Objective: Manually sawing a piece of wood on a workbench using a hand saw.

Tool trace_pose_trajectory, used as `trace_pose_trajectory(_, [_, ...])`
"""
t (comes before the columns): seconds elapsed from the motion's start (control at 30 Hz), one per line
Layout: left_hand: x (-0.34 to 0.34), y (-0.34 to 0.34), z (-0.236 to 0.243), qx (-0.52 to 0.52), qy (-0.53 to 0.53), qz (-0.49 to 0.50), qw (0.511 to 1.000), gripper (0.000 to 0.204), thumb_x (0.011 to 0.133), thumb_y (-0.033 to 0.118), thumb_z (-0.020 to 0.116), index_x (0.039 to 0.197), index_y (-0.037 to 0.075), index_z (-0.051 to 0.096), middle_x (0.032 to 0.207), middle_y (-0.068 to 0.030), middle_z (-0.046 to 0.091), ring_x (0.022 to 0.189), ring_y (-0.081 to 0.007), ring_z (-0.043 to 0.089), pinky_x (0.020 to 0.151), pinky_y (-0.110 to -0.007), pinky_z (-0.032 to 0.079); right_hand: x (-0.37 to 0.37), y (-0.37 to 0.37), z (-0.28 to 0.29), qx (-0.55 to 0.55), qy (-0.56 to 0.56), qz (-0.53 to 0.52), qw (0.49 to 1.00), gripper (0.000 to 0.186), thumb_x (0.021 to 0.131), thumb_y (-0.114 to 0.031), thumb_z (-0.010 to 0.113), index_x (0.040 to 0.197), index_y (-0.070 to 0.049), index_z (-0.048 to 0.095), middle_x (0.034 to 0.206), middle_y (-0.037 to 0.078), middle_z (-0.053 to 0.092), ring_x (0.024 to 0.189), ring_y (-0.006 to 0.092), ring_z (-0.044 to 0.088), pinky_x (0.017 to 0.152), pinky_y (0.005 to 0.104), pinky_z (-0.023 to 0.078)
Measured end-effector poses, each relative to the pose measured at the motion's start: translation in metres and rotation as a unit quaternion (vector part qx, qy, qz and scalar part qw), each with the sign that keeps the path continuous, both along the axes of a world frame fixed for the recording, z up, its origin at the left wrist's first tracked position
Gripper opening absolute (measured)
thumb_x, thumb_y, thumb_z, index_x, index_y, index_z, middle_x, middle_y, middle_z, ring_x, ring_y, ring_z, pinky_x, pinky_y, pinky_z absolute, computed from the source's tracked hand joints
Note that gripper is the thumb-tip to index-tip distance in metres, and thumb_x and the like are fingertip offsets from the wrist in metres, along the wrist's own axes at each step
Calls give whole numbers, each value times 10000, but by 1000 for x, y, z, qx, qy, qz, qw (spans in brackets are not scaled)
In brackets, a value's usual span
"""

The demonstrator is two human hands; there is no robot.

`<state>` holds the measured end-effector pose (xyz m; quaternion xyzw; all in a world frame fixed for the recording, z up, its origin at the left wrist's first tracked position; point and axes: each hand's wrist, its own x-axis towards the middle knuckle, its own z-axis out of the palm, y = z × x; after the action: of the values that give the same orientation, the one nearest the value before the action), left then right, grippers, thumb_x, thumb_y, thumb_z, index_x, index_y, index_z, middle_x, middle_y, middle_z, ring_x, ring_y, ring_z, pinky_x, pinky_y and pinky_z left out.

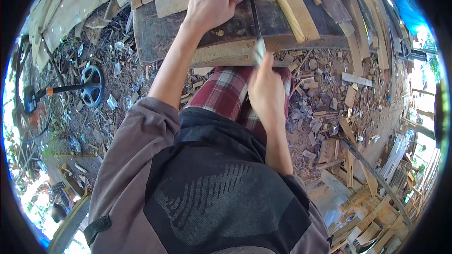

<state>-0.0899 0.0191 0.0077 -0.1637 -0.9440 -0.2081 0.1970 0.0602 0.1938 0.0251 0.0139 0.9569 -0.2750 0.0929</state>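
My left hand (210, 3) lies over a short flat wooden board (175, 2) on the dark workbench (162, 30), gripping it with the fingers toward its far side and the thumb near its right part. My right hand (267, 90) is closed round the handle of a handsaw (254, 15), close to the bench's near edge. The saw's long, narrow dark blade shows nearly edge-on, running away from me across the board, just right of my left thumb. My right fingers are mostly hidden behind the back of the hand.
A curved yellowish plank (287, 4) lies right of the saw, with more boards and offcuts (335, 3) beyond it. Wood scraps (325, 89) cover the ground. A black wheel on an orange-and-black shaft (92, 86) is at left. Plaid-covered legs (221, 87) are under the bench edge.
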Motion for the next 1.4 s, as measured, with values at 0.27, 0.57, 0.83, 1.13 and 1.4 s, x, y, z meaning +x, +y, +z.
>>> trace_pose_trajectory(0.27, [0, -2, -9, 24, 49, -33, 998, 524, 837, 160, 627, 1238, -142, 474, 1368, -341, 473, 1326, -419, 436, 1128, -426, 353, 0, -6, -2, 35, -6, 21, 999, 246, 943, -98, 461, 1147, -27, 342, 730, 301, 638, 711, 491, 639, 624, 581, 498])
trace_pose_trajectory(0.57, [-6, 4, -21, -18, 94, 10, 995, 462, 874, 276, 678, 1214, -8, 547, 1351, -177, 561, 1311, -298, 489, 1105, -393, 387, -21, -11, 0, 20, -17, -23, 999, 291, 931, -84, 479, 1185, -15, 353, 763, 305, 645, 754, 482, 649, 650, 560, 522])
trace_pose_trajectory(0.83, [-8, 5, -20, -20, 116, 12, 993, 471, 849, 271, 698, 1168, -52, 572, 1288, -224, 594, 1276, -323, 524, 1102, -388, 395, 26, 7, -5, 25, -29, -8, 999, 315, 925, -81, 466, 1208, 8, 361, 727, 295, 641, 690, 477, 641, 612, 562, 508])
trace_pose_trajectory(1.13, [-13, 0, -19, -58, 107, 26, 992, 438, 879, 242, 666, 1217, 1, 526, 1344, -175, 568, 1293, -322, 500, 1067, -408, 415, -9, 4, -2, 18, 2, 1, 1000, 243, 925, -86, 452, 1135, -4, 360, 737, 295, 644, 732, 478, 648, 662, 564, 512])
trace_pose_trajectory(1.4, [-13, -3, -15, -11, 69, -8, 998, 431, 862, 230, 679, 1219, 42, 527, 1363, -171, 552, 1283, -340, 501, 1064, -428, 406, 37, 34, 8, -1, 54, 11, 999, 183, 945, -134, 495, 1079, -39, 415, 642, 242, 621, 635, 448, 627, 583, 553, 487])
